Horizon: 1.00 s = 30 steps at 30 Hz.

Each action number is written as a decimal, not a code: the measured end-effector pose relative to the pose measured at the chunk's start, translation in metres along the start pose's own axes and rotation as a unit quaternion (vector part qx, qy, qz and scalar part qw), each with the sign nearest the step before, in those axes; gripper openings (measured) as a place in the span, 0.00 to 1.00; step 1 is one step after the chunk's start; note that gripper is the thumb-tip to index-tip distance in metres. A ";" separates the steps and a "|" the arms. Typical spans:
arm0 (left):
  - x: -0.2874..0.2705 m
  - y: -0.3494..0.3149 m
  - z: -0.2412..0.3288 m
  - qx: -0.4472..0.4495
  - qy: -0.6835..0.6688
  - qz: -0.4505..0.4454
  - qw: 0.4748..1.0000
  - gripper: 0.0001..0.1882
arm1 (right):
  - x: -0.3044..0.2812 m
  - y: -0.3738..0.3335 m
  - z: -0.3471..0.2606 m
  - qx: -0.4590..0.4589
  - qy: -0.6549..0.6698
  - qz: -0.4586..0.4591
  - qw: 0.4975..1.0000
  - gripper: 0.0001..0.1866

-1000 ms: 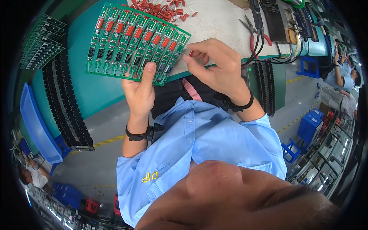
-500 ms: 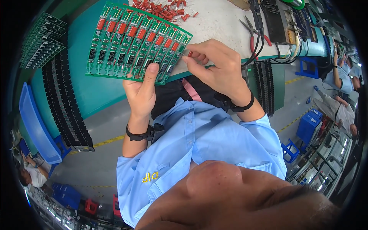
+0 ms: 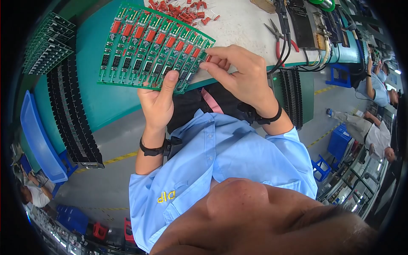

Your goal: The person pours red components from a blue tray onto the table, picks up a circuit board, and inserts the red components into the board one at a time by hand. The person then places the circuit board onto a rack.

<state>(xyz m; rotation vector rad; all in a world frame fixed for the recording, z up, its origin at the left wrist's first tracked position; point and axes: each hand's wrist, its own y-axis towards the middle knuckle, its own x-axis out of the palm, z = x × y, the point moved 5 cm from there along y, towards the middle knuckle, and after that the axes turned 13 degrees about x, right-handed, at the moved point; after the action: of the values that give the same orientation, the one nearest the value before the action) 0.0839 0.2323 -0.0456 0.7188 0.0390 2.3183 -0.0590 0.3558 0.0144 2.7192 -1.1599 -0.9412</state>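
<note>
- In the head view, the green circuit board panel (image 3: 155, 51) is held up in front of the body, above the near edge of the table (image 3: 95, 100), and it is tilted a little.
- The lower edge of the panel is gripped by the left hand (image 3: 157, 104); its thumb is laid on the upper face, and the other fingers are mostly hidden beneath.
- By the right hand (image 3: 242, 70), 1 small red component (image 3: 208, 58) is pinched between thumb and fingers, just beside the right edge of the panel; whether the panel is touched by it cannot be told.
- Across the panel, 1 row of red parts and 1 row of small black displays are seen.
- Behind the panel, loose red components (image 3: 187, 18) are scattered on the white surface (image 3: 240, 29).
- Farther right, pliers (image 3: 278, 47) with red handles are laid near black cables (image 3: 286, 32).
- At the left, stacked green boards (image 3: 47, 49) are placed near the end of 1 long black rack (image 3: 76, 114), and 1 blue tray (image 3: 38, 138) is located beyond it.
</note>
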 end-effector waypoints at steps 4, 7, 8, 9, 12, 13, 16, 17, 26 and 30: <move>0.000 0.002 0.000 -0.016 -0.027 -0.007 0.999 0.17 | 0.002 0.001 0.013 0.050 0.054 -0.035 0.997 0.22; -0.003 0.002 -0.002 -0.028 -0.042 -0.009 0.999 0.18 | -0.001 0.002 0.016 0.098 0.094 -0.059 0.989 0.25; -0.004 0.001 -0.002 -0.035 -0.050 -0.011 0.998 0.18 | -0.003 0.001 0.017 0.126 0.113 -0.062 0.984 0.25; -0.005 0.002 -0.002 -0.034 -0.050 -0.009 0.998 0.18 | -0.003 0.001 0.018 0.154 0.132 -0.065 0.977 0.26; -0.004 0.002 -0.001 -0.050 -0.067 0.002 0.997 0.18 | 0.001 0.005 0.025 0.169 0.161 -0.074 0.970 0.26; -0.003 0.002 -0.001 -0.051 -0.067 0.001 0.996 0.18 | 0.002 0.005 0.028 0.176 0.176 -0.079 0.965 0.26; -0.002 0.003 -0.001 -0.058 -0.062 -0.003 0.996 0.19 | 0.008 0.004 0.030 0.188 0.221 -0.090 0.953 0.25; -0.001 0.003 0.000 -0.058 -0.062 -0.003 0.996 0.19 | 0.009 0.004 0.030 0.193 0.243 -0.095 0.946 0.24; -0.004 0.002 0.000 -0.070 -0.081 -0.013 0.994 0.18 | -0.003 0.002 0.035 0.212 0.254 -0.087 0.940 0.15; -0.002 0.000 0.005 -0.078 -0.050 -0.049 0.994 0.17 | -0.002 -0.001 0.033 0.223 0.257 -0.124 0.932 0.12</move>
<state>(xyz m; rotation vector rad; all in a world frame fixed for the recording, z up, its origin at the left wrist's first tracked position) 0.0873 0.2299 -0.0425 0.7369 -0.1469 2.1608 -0.0777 0.3636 -0.0123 3.2181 -1.0306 0.0789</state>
